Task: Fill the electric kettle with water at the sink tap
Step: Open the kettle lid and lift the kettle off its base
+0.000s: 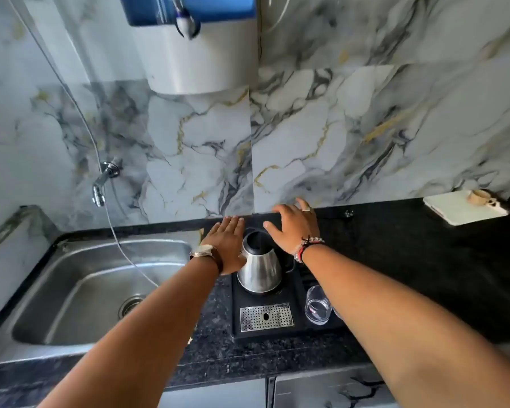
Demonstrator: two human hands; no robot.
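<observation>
A steel electric kettle (259,267) with a black top stands on a black tray (280,331) on the dark counter, right of the sink. My left hand (226,242) is flat and open, touching the kettle's left side, a watch on its wrist. My right hand (295,226) hovers open above and behind the kettle's top, fingers spread. The steel sink (80,290) lies to the left. A chrome wall tap (100,185) sticks out of the marble wall above the sink's back edge.
A clear glass (317,304) stands on the tray right of the kettle, beside a perforated drip grate (267,317). A water purifier (189,45) hangs on the wall above, with a thin hose (121,245) dropping into the sink. A white board (462,207) lies far right.
</observation>
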